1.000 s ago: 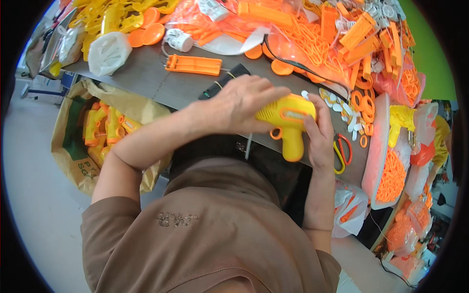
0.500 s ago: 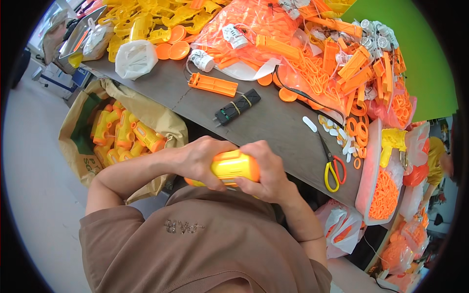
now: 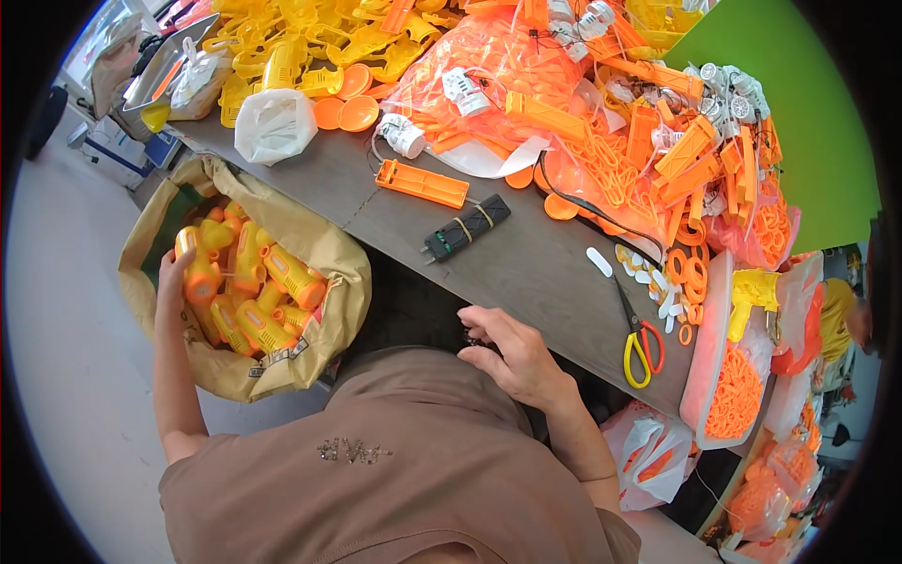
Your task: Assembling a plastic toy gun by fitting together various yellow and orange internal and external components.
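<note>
My left hand (image 3: 173, 274) reaches into a large brown sack (image 3: 334, 268) on the left. Its fingers are around a yellow plastic cylinder with an orange end (image 3: 199, 274), at the sack's left side. Several similar yellow-and-orange cylinders (image 3: 293, 278) lie piled in the sack. My right hand (image 3: 515, 359) hovers in front of my body near the table's front edge, fingers loosely curled with thumb and forefinger apart. Nothing shows between them. Closest to it on the table is a black screwdriver-like tool (image 3: 467, 228) with rubber bands around it.
On the grey table (image 3: 540, 268) lie an orange battery-holder-like tray (image 3: 423, 184), scissors (image 3: 640, 340) and small white pieces (image 3: 598, 262). Orange parts (image 3: 526, 103) and yellow shells (image 3: 357, 42) are heaped behind. A bin of orange rings (image 3: 735, 395) stands right; a white bag (image 3: 648, 456) sits below.
Both hands were holding a yellow-and-orange cylinder before my body. My right hand has let go; my left hand has moved left to the sack, now holding a cylinder there.
</note>
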A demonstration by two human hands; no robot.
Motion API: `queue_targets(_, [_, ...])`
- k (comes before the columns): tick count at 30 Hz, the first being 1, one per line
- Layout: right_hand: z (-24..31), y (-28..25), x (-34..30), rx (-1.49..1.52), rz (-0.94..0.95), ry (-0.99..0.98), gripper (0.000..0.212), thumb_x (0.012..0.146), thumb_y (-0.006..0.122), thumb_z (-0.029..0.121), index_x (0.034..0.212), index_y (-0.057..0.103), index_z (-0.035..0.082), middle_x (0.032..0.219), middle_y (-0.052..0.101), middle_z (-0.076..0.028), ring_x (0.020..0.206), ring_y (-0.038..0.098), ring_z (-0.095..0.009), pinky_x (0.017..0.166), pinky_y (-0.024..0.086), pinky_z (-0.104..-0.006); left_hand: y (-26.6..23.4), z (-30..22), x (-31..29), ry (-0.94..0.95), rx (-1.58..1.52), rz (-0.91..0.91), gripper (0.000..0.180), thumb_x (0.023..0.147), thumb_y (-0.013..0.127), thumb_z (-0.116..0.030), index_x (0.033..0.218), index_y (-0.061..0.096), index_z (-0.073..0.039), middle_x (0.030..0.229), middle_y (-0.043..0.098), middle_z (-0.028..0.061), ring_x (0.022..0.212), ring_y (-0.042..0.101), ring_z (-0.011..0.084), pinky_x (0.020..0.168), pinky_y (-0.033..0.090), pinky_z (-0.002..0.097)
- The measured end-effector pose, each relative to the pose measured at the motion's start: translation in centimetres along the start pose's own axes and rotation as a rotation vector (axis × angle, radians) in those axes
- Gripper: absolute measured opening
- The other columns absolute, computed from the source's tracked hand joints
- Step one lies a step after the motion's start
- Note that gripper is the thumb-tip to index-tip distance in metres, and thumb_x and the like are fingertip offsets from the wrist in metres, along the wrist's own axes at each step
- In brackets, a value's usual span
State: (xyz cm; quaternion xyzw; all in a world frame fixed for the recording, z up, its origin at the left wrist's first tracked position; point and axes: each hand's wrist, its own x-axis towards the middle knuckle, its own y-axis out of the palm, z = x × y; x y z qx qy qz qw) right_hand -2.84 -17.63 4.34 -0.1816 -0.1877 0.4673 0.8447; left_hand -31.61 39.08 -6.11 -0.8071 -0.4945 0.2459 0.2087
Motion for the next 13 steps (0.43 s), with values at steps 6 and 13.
queue_targets(6, [-0.6,-3.0,-2.3,-0.032,-0.146,0.112,0.041,0.079,0.070,0.004,0.116,0.053,0.000,0.100,0.061,-0.013,0.084,0.063,-0.021,0.074,0.052,-0.0311,8.8,0.6,-0.9,0.240,0.800,-0.220,0.088,0.080,0.067,-0.040,0.147,0.016,-0.019,0.132,0.037,0.0313,0.114,0.046,0.0484,0.094,0.042,0.0532])
queue_targets(13, [0.1,-9.0,-4.1,-0.213,-0.224,0.176,0.039,0.081,0.070,0.010,0.117,0.054,0.005,0.105,0.061,-0.013,0.085,0.063,-0.022,0.074,0.052,-0.0320,8.0,1.7,-0.9,0.516,1.285,-0.264,0.095,0.067,0.076,-0.038,0.145,0.025,-0.022,0.103,0.053,0.0129,0.084,0.058,0.0338,0.067,0.051,0.0431])
